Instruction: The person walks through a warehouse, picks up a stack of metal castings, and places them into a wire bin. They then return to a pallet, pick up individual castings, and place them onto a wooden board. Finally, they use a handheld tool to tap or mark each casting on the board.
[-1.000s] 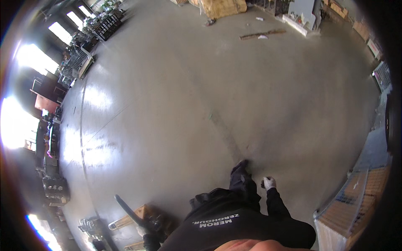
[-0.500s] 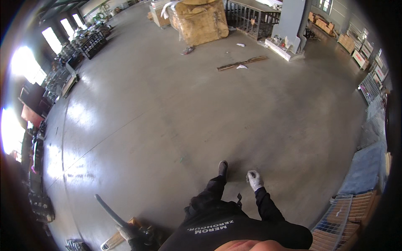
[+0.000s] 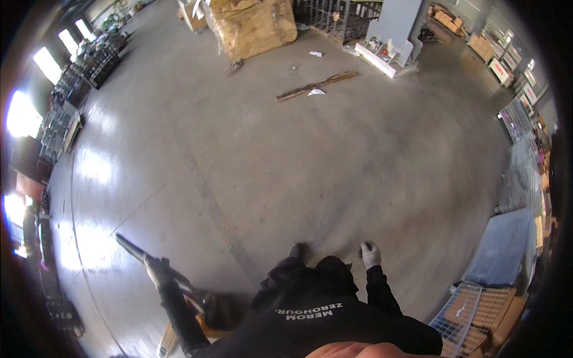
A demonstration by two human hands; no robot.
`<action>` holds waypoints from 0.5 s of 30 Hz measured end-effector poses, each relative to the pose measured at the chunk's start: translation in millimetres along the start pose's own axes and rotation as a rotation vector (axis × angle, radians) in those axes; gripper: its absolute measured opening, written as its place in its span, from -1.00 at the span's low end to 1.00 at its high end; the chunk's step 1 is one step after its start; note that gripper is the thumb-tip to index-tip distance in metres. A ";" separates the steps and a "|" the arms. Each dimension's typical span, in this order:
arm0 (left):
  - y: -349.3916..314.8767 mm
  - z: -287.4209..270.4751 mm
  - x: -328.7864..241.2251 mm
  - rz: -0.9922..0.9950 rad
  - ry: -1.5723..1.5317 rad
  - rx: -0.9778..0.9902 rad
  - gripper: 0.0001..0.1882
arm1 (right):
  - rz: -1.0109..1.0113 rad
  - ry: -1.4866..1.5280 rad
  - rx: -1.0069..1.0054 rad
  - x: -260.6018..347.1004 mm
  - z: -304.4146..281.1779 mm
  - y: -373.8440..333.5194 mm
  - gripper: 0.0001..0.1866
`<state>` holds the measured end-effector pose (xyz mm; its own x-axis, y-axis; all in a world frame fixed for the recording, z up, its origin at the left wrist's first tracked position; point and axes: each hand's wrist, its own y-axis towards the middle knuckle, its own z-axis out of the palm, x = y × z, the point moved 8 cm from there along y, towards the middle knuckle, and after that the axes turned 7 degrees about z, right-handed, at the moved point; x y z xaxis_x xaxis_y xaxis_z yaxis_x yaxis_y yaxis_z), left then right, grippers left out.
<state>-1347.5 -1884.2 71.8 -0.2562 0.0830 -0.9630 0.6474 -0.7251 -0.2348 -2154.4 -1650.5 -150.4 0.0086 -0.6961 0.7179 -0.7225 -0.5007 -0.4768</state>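
My left hand (image 3: 156, 271), in a pale glove, is closed round a long, dark, slightly curved bar (image 3: 128, 246) at the lower left. The bar's far end sticks out forward past the hand. Below that hand, partly hidden by my sleeve, are dark parts (image 3: 222, 307) and a pale yellowish piece (image 3: 169, 340); I cannot tell how they join the bar. My right hand (image 3: 370, 255), also gloved, hangs at my right side over the floor. Its fingers are curled in, and nothing shows in them.
Ahead on the concrete floor (image 3: 286, 161) lie a long wooden strip (image 3: 319, 85) and white scraps (image 3: 316, 92). Farther off stand a plastic-wrapped load (image 3: 253, 30) and a grey pillar (image 3: 394, 27). Wire mesh panels (image 3: 459, 316) and a blue-grey sheet (image 3: 498, 247) line the right; racks (image 3: 101, 64) line the left.
The view has shifted forward and right as I step. My left hand has come forward and up with the bar, and more of that forearm shows. My right hand stays low at my side.
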 end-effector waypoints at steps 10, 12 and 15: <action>-2.7 204.0 -86.0 0.358 0.154 -0.108 -0.60 | -0.097 -0.007 0.451 139.6 59.8 171.8 -0.66; 13.0 204.9 -110.3 0.441 0.309 -0.131 -0.58 | -0.087 0.017 0.541 160.5 66.4 178.4 -0.72; 14.8 201.3 -120.2 0.516 0.505 -0.249 -0.52 | -0.044 -0.128 0.630 161.2 73.8 186.4 -0.75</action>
<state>-1451.6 -2042.5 210.7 0.4433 0.1212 -0.8882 0.7543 -0.5858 0.2965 -2236.7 -1894.0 -161.0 0.1397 -0.7046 0.6957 -0.1752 -0.7091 -0.6830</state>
